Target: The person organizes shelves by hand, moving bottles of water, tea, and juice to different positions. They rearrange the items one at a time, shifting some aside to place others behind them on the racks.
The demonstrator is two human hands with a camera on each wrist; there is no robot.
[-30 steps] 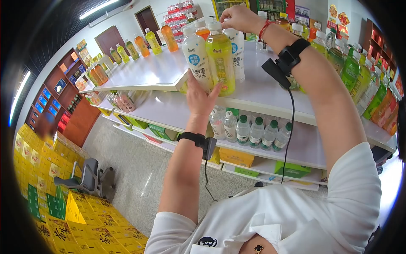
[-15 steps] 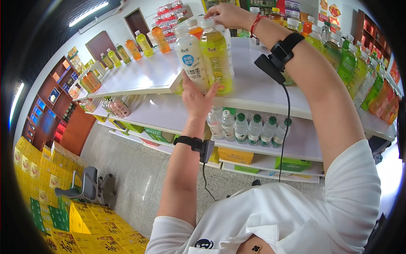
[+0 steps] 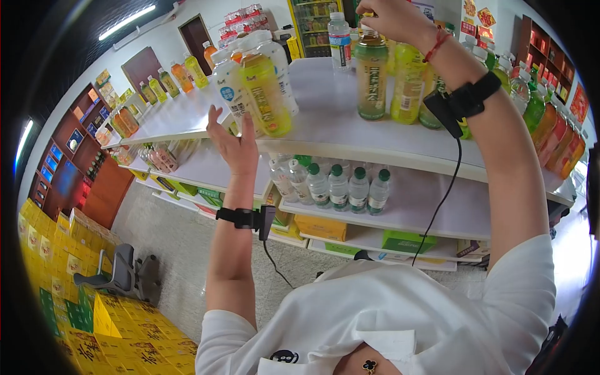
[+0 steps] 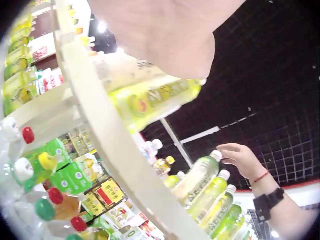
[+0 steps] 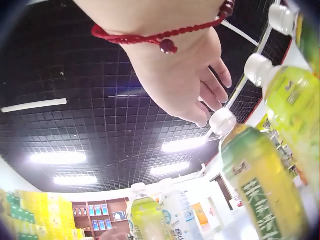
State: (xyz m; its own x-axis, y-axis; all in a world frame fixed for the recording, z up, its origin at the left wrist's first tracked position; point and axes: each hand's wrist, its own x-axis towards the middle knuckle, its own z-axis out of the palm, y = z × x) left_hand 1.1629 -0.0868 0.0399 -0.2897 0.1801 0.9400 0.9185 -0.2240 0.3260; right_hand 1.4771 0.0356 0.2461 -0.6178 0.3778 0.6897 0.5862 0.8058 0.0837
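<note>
My left hand [image 3: 234, 144] has its fingers spread beside a white-labelled bottle [image 3: 231, 94] and a yellow-green bottle [image 3: 267, 97], which stand together at the shelf edge. To the right, my right hand [image 3: 400, 22] reaches over a darker green-and-yellow bottle [image 3: 372, 81]. In the right wrist view the fingers of my right hand [image 5: 185, 85] are apart, just above that bottle's white cap [image 5: 223, 121]; contact is hard to tell. The left wrist view shows my right hand [image 4: 245, 160] by the cap, and the yellow-green bottle [image 4: 155, 100] below my left hand [image 4: 165, 35].
A clear bottle with a blue and red label [image 3: 340, 42] stands behind. More bottles [image 3: 544, 125] line the right side. Green-capped water bottles [image 3: 338, 187] fill the lower shelf [image 3: 412, 212]. Yellow cartons [image 3: 137, 319] and a grey chair [image 3: 122, 272] are at the lower left.
My right hand has left the tops of the grouped bottles and moved right to the darker bottle. The left hand's fingers have spread off the front bottles. The view has shifted right.
</note>
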